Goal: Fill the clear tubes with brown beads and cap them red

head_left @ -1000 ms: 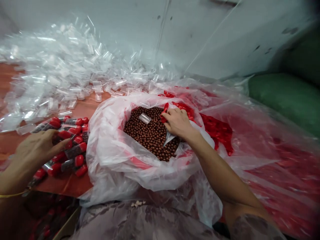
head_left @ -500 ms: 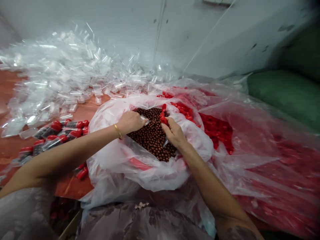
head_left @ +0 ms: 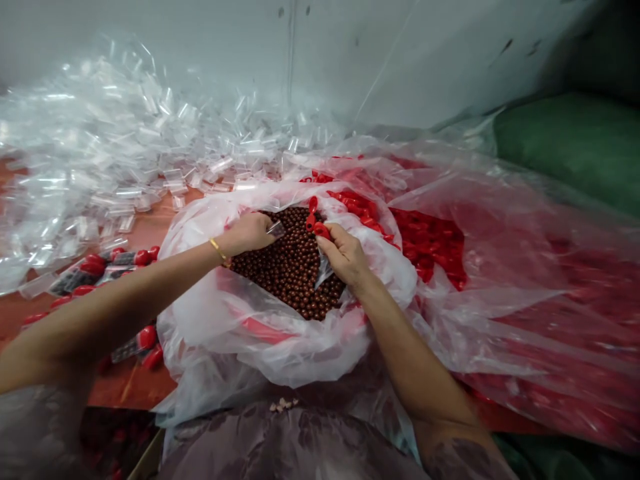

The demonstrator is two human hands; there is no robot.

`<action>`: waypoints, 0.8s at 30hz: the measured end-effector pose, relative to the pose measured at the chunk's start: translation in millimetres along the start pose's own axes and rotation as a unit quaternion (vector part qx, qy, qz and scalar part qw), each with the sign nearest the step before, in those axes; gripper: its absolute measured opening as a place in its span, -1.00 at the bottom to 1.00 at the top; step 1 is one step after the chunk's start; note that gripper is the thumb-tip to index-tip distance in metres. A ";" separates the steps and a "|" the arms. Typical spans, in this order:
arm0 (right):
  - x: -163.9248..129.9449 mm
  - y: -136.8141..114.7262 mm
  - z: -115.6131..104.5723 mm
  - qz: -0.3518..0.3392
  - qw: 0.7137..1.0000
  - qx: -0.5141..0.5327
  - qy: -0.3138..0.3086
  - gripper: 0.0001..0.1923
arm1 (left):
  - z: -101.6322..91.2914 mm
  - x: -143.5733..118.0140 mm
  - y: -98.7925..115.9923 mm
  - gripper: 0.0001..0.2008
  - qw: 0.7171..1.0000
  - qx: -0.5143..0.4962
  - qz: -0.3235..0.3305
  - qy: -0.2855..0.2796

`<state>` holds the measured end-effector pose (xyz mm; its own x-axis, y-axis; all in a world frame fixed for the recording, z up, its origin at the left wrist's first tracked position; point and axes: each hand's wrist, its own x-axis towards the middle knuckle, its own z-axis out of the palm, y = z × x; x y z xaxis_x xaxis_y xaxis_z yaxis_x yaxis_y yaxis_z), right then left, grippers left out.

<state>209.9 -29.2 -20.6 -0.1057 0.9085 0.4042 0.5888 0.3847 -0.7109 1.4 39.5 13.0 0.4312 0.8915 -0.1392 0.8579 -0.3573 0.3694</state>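
Note:
A white plastic bag lies open in front of me, holding many small round brown balls. Over their left side, my left hand is closed on a short clear plastic tube, its end poking out past the thumb. My right hand pinches red plastic caps over the right side of the balls. Beneath that hand a clear pointed piece shows, mostly hidden; whether the hand holds it I cannot tell.
Clear empty tubes are heaped at the back left, against the wall. Dark-filled tubes with red caps lie left on the orange tabletop. A large clear bag of red caps spreads right. Behind it bulges a green sack.
The view has shifted, so most things sit slightly further left. Both hands stay over the balls, still holding the tube and the red caps.

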 end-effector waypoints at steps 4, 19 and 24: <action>0.1 -1.6 -2.0 -0.002 1.000 -0.003 -0.001 -0.82 | -13.1 -24.1 2.8 -0.76 0.959 0.269 0.078 -0.041; 0.2 6.1 1.9 0.000 0.999 0.040 0.036 -0.74 | 28.7 -10.5 -2.7 -0.76 0.889 -0.441 0.092 -0.089; -1.7 9.3 5.0 0.031 0.997 0.020 0.073 -0.68 | 24.9 -34.3 -5.4 -0.64 0.780 -0.609 0.073 -0.123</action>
<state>211.5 -26.4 -30.8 0.0498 0.8985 0.4362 0.5575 0.3374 -0.7586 -11.0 3.9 -7.1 0.6683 0.7323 -0.1310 -0.0429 0.2138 0.9759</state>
